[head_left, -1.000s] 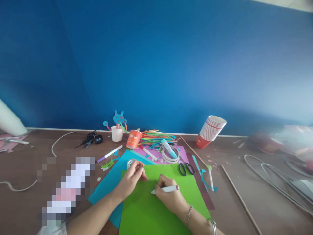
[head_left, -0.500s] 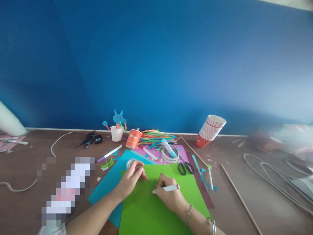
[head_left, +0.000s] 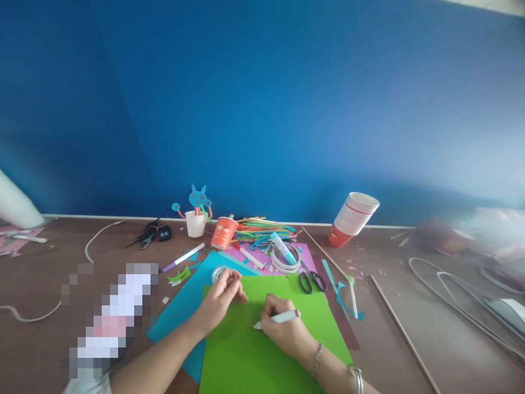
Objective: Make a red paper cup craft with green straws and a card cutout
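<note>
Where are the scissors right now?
In the head view, the scissors lie right of centre, their black handles over the far right corner of the green sheet, just nearer than the coiled white cable.

I count three: one held marker [head_left: 287, 316] in my right grip [head_left: 285, 331], one purple-ended marker [head_left: 183, 258] at ten o'clock, one red-ended marker [head_left: 251, 257] at twelve. One glue stick [head_left: 283, 249] lies at one; one pair of scissors [head_left: 314, 282], at two.
</note>
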